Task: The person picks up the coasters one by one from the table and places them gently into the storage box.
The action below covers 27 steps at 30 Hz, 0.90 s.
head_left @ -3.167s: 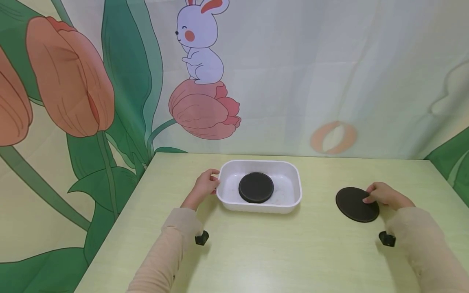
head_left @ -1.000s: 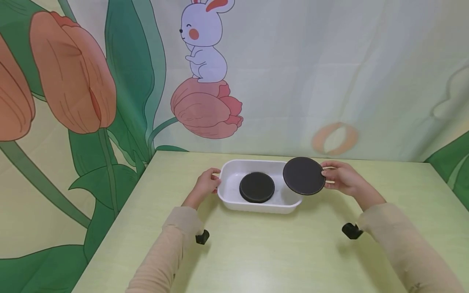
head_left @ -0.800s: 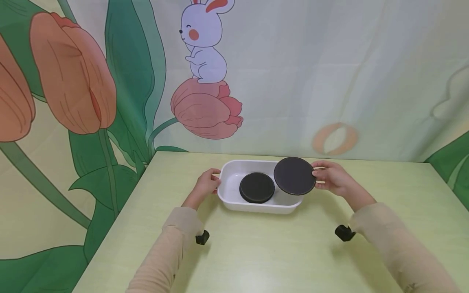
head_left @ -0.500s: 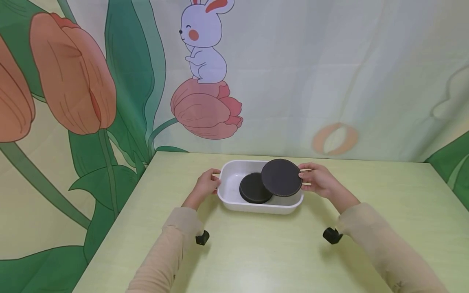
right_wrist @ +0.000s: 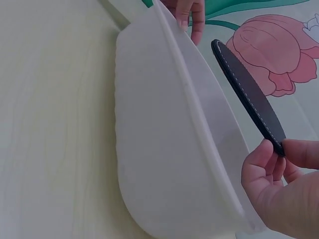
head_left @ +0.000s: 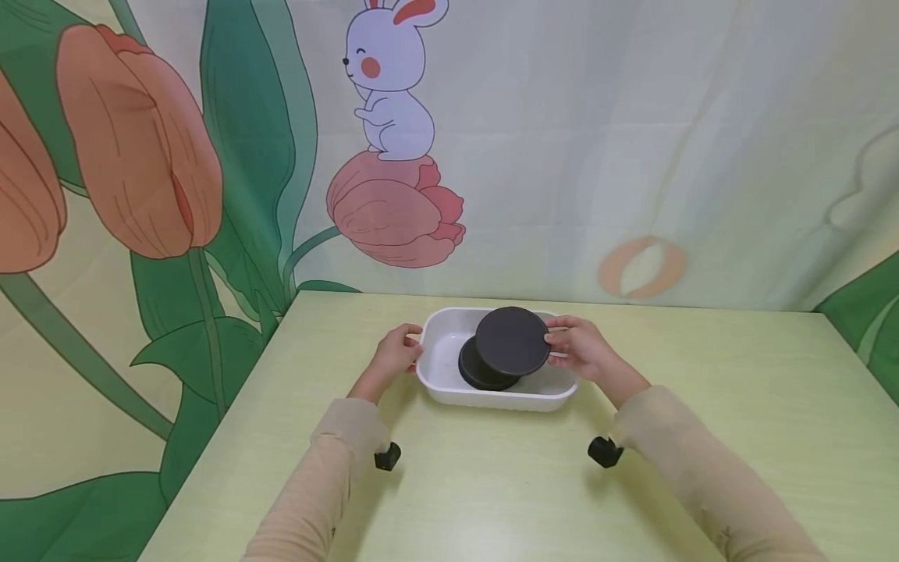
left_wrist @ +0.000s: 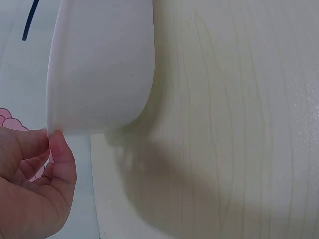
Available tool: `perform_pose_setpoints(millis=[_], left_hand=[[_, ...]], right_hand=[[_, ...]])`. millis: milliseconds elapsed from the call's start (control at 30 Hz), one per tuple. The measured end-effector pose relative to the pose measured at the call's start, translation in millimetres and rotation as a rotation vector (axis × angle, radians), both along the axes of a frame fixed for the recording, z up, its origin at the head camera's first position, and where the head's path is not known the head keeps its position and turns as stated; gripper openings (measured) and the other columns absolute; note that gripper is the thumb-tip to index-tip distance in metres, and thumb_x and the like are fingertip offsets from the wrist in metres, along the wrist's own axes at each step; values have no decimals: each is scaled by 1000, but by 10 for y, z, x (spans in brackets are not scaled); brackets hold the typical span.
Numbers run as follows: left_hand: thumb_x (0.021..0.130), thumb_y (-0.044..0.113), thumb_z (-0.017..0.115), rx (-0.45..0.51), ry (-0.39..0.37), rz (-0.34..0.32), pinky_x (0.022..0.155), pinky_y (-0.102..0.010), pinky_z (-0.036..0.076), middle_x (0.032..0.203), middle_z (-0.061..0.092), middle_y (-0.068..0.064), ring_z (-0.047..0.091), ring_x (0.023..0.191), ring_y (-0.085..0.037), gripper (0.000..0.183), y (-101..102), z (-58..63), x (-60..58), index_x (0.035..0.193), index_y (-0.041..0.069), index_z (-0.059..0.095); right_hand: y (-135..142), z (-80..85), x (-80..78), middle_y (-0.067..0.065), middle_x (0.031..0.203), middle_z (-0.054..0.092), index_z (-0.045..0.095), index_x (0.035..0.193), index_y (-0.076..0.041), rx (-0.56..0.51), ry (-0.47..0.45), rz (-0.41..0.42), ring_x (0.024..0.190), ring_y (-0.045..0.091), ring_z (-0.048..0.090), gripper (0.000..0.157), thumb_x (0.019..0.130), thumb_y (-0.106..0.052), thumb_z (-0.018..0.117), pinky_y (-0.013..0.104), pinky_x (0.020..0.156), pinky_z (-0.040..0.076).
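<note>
My right hand pinches a round black coaster by its right edge, tilted above a white plastic basin. Pale stitching runs around this coaster in the right wrist view, where thumb and fingers grip its lower end. Inside the basin lies another round black piece, thick or stacked, partly covered by the held coaster in the head view. At the basin's left end, my left hand pinches the rim. The left wrist view shows thumb and finger of this hand on the rim's corner.
The basin stands near the back of a pale wood-patterned table. Behind it hangs a curtain printed with tulips and a rabbit. A black wrist device juts from the right sleeve, another device from the left.
My right hand picked the coaster up from the table at the right and carried it left over the basin, where it now overlaps the black piece inside. The left hand stays at the rim.
</note>
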<state>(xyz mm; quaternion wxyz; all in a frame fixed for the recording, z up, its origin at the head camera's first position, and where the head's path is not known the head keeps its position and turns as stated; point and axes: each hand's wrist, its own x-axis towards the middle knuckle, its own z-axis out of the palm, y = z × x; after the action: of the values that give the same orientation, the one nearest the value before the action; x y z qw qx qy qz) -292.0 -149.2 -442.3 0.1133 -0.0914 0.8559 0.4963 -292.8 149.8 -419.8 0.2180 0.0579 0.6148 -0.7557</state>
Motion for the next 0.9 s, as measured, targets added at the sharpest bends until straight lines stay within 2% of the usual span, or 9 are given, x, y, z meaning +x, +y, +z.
perform_pose_setpoints(millis=[300,567,667,733,800,867,900], left_hand=[[88,7,51,5,-4,-3,60,-21,50,101,53,-12,53,80,-19,36,3,2,7,123,10,45],[88,6,51,11,10,-7,60,-21,50,100,52,-12,53,79,-18,36,-3,-3,8,123,10,45],[88,7,51,7,8,-3,60,-21,50,100,52,-12,53,79,-19,36,-3,6,9,123,10,45],[88,7,51,0,3,-5,60,-21,50,101,52,-12,53,79,-19,36,-2,8,7,123,10,45],[87,8,52,-4,-6,-2,60,-20,50,101,52,-11,53,79,-19,36,1,11,6,123,11,45],[87,8,52,-3,-13,-1,60,-20,50,102,52,-11,52,79,-19,36,3,10,5,123,11,45],[87,8,52,-1,-12,-1,59,-20,50,101,52,-11,52,79,-19,36,2,10,5,123,11,45]], right_hand=[[-176,-109,-55,-3,65,57,45,102,-5,9,-15,-47,58,9,56,22,83,7,46,21,52,47],[-320,-153,-82,-2,64,52,42,107,0,73,-45,-61,56,9,52,24,84,7,44,20,50,45],[-358,-233,-126,-3,61,50,43,105,-1,103,-44,-65,54,8,50,23,83,6,44,19,49,43],[-338,-418,-233,-2,60,51,46,100,-3,93,-34,-63,53,8,50,22,80,5,50,20,48,44],[-357,-482,-262,-2,60,50,46,102,-2,131,-37,-79,53,8,50,25,79,5,51,20,48,44],[-296,-787,-446,0,60,52,50,98,-5,110,-33,-73,52,10,52,28,73,3,60,21,48,46],[-285,-843,-462,1,60,53,51,97,-6,86,-23,-62,51,11,52,27,73,3,61,23,47,46]])
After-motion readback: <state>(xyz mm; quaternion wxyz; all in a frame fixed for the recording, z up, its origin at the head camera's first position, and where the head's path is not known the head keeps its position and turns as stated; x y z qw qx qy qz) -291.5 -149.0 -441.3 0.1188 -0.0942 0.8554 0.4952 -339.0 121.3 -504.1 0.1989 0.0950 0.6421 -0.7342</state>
